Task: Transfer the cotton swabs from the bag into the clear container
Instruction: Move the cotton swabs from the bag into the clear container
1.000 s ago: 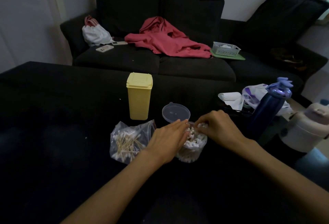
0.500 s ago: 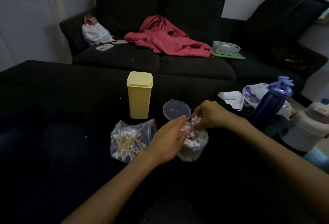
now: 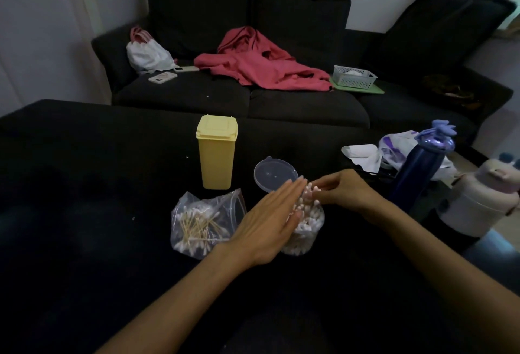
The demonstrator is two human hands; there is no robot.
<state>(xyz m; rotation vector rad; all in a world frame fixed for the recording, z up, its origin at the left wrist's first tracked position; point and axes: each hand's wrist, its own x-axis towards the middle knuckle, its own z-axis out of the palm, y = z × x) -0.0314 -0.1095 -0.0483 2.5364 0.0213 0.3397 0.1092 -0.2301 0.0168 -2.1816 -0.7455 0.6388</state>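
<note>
Fingers on the left hand (image 3: 270,221) had straightened flat against the clear container (image 3: 305,227). The right hand (image 3: 342,189) pinched cotton swabs (image 3: 309,193) at its rim. The bag (image 3: 202,221) lay just beside.

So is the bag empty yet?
Not empty. A loose pile of swabs still shows through the clear bag lying left of the container.

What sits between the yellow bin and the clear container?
In the head view, the clear round lid lies between the yellow bin and the clear container.
</note>
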